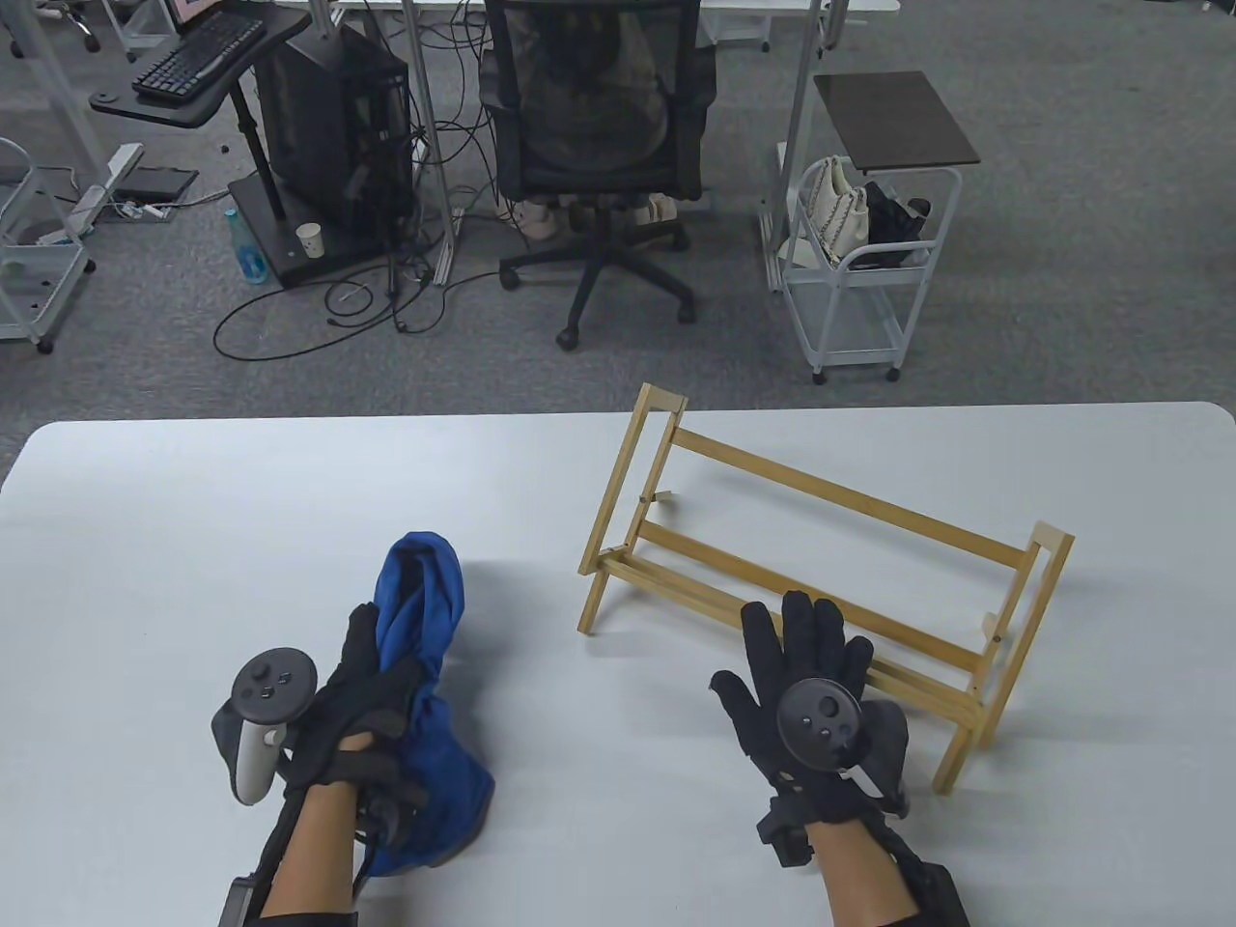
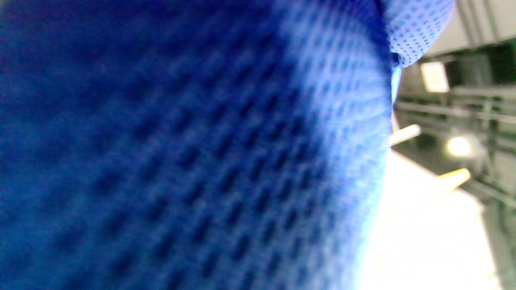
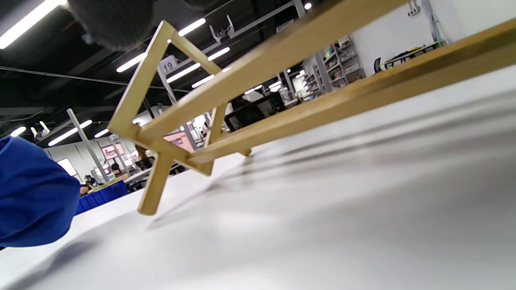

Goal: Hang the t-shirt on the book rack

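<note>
A blue t-shirt (image 1: 425,666), bunched up, is on the white table (image 1: 193,541) at the front left. My left hand (image 1: 372,681) grips it from the left side; the cloth fills the left wrist view (image 2: 181,153). A wooden book rack (image 1: 821,570) stands on the right half of the table. It also shows in the right wrist view (image 3: 258,92), with the shirt (image 3: 32,197) at the left edge. My right hand (image 1: 801,666) is open, fingers spread, palm down, just in front of the rack's lower rails, holding nothing.
Beyond the table's far edge are an office chair (image 1: 599,145), a white cart (image 1: 859,280) and a computer stand (image 1: 319,154) on grey carpet.
</note>
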